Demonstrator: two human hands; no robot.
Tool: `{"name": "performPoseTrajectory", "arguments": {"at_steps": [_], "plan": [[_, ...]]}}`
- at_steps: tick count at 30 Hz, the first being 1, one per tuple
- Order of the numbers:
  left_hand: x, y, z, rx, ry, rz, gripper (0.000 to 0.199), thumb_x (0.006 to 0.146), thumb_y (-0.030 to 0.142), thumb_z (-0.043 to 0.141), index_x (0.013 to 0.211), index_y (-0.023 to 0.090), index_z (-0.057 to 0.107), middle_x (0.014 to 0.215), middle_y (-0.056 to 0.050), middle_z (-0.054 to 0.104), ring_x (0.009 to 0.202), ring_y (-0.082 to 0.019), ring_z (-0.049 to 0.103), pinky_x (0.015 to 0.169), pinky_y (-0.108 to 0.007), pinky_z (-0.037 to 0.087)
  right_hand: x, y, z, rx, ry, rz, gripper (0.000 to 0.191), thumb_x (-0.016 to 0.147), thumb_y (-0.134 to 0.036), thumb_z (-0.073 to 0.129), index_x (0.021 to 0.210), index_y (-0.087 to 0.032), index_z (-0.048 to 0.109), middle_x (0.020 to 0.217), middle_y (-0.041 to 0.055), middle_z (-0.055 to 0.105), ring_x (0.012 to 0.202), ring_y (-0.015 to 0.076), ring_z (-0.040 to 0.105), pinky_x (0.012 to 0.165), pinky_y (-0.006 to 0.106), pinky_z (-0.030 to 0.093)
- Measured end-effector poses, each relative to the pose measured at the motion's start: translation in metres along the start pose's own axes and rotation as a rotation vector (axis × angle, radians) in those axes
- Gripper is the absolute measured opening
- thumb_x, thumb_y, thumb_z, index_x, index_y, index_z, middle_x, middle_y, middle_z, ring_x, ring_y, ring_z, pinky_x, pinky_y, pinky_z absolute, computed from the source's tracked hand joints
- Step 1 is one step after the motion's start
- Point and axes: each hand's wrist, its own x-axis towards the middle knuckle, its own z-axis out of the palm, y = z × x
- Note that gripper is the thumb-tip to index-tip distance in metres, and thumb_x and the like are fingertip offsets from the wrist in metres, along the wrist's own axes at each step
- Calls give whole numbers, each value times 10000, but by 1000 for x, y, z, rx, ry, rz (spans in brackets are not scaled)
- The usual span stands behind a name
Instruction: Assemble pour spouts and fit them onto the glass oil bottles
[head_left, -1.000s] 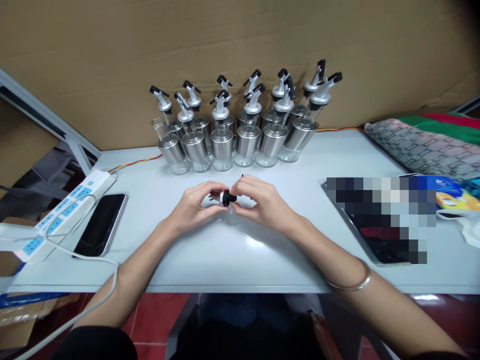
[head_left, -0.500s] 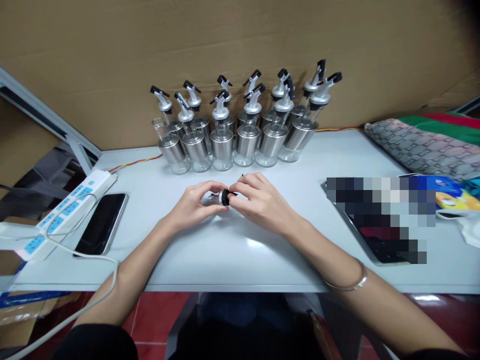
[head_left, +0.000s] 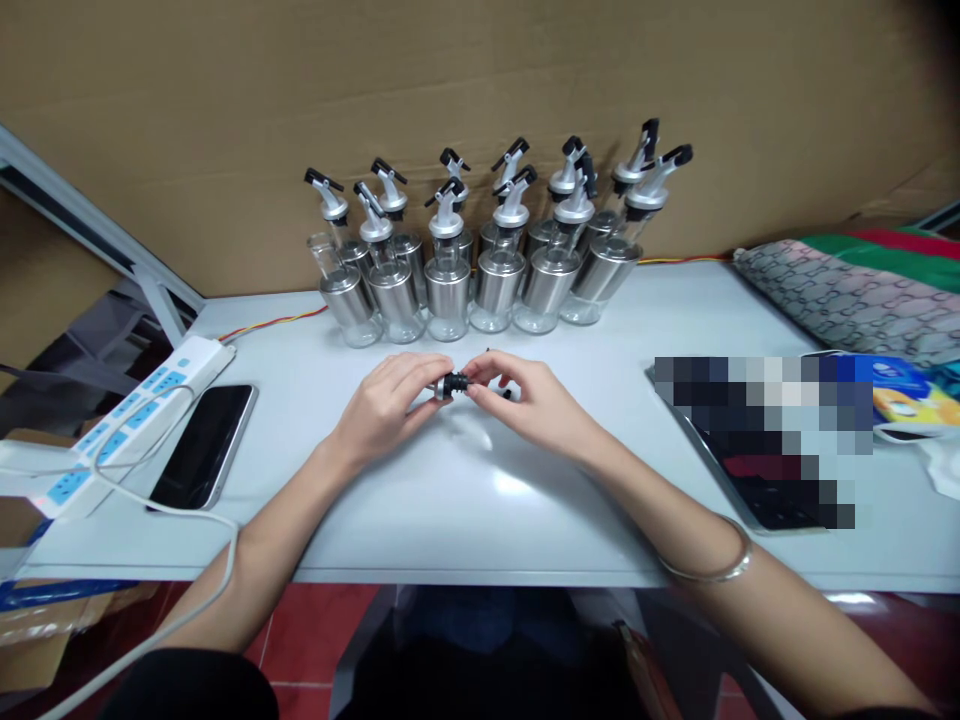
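Over the middle of the table, my left hand point(head_left: 379, 408) is closed around the silver head of a bottle pourer point(head_left: 456, 384). Its black ribbed stopper points right. My right hand point(head_left: 529, 400) pinches the stopper's tip between thumb and fingers. Part of a small black thing point(head_left: 508, 393) shows by the right hand's fingers; I cannot make out what it is. Behind my hands stand two rows of steel-sleeved glass bottles point(head_left: 448, 290), most topped with silver and black pourers. The bottle at the front left point(head_left: 346, 300) has a bare glass neck.
A white power strip point(head_left: 142, 420) with a cable and a dark phone point(head_left: 204, 445) lie on the left. To the right are a partly blurred dark device point(head_left: 780, 515), a blue and yellow packet point(head_left: 900, 390) and a patterned cloth item point(head_left: 817, 300). Cardboard point(head_left: 225, 120) backs the table.
My right fingers have shifted back along the pourer toward the stopper's tip, so more of the black ribs show. My left hand now covers more of the silver head.
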Motion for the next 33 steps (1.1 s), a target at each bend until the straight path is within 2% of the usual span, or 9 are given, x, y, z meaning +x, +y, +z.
{"name": "performPoseTrajectory", "arguments": {"at_steps": [4,7,10,13,19,25,30,33], "plan": [[0,2,3,10,-15,36,290,888,177,542,1175,186,509,1087,-102,669,1009,-207,634,829,-349,518,0,-1,3,74,-28,9,142,775,-247,569,884,-170,619,835,26,687,759,146,603,643,259,413],[0,4,3,-16,-26,18,265,890,232,561,1146,176,525,1052,-99,679,972,-204,642,812,-338,510,1,0,5,93,-32,16,134,776,-293,611,830,-170,616,795,19,683,709,135,596,630,255,407],[2,3,1,-74,-26,-23,265,873,279,599,1107,169,540,1007,-87,688,897,-185,651,782,-315,496,0,1,3,98,-48,-24,99,798,-268,606,832,-175,604,783,15,678,707,134,592,634,253,413],[4,2,-2,-114,-9,-53,278,851,306,632,1083,173,552,987,-74,694,860,-174,650,791,-314,479,-1,1,1,23,-22,-133,76,816,-238,600,865,-183,582,808,22,660,745,148,580,675,271,428],[5,2,-3,-227,14,-157,361,784,410,687,1026,164,581,944,-74,701,849,-184,654,792,-315,492,-3,3,2,-240,36,-450,45,867,-189,541,908,-184,523,872,64,618,828,196,539,731,321,438],[7,5,-6,-390,-40,-313,362,755,423,709,982,159,613,933,-64,702,856,-179,657,792,-291,511,-1,8,3,-354,32,-569,75,863,-112,505,882,-184,519,890,86,610,821,207,508,726,346,428],[8,7,-8,-525,-99,-461,372,724,439,724,956,166,622,909,-45,700,850,-181,656,808,-294,514,-2,7,4,-328,50,-604,155,834,-45,481,845,-192,530,908,79,597,840,198,503,743,337,423],[6,7,-6,-568,-86,-464,335,742,401,712,957,164,616,910,-47,695,849,-177,651,806,-294,512,-4,3,2,-195,35,-535,170,797,-51,514,864,-207,515,933,59,580,884,190,520,778,336,430]]}}
